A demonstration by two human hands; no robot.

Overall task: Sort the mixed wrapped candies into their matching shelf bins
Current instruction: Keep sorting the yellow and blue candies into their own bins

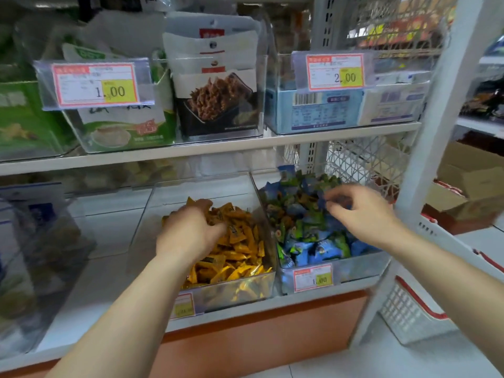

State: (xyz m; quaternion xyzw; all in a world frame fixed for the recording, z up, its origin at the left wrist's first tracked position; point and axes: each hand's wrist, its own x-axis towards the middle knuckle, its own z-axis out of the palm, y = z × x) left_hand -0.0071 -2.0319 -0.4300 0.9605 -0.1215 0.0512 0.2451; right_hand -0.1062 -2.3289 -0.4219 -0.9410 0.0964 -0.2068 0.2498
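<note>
far-L bin (pixel 46 257): clear, lower shelf, cut off by frame edge. It's badly blurred and we can't make out what's in it.
L hand (pixel 188 233): back of hand toward us, fingers curled down round a clump of yellow candies (pixel 240 252). Palm & fingertips are hidden; a few wrappers stick out above the knuckles.
yellow bin (pixel 207 186): clear, mid lower shelf, candies heaped toward the front. Its price tag (pixel 183 305) is part hidden by the L forearm, print unreadable.
blue bin (pixel 360 266): just R of the yellow bin; we can't tell if the walls touch. It holds blue-green candies (pixel 308 236). Front tag (pixel 313 277) reads approx 1.00.
R hand (pixel 362 211): over the back of that pile, thumb & fingers pinched on a blue candy (pixel 331 201). Motion blur hides wrapper detail.
upper shelf (pixel 245 145): clear bins of packets & boxes, tags 1.00 (pixel 95 84) and 2.00 (pixel 335 70), small print illegible.
far R: white post (pixel 437 110); white basket (pixel 409 317) w/ red trim sits partly behind it.
</note>
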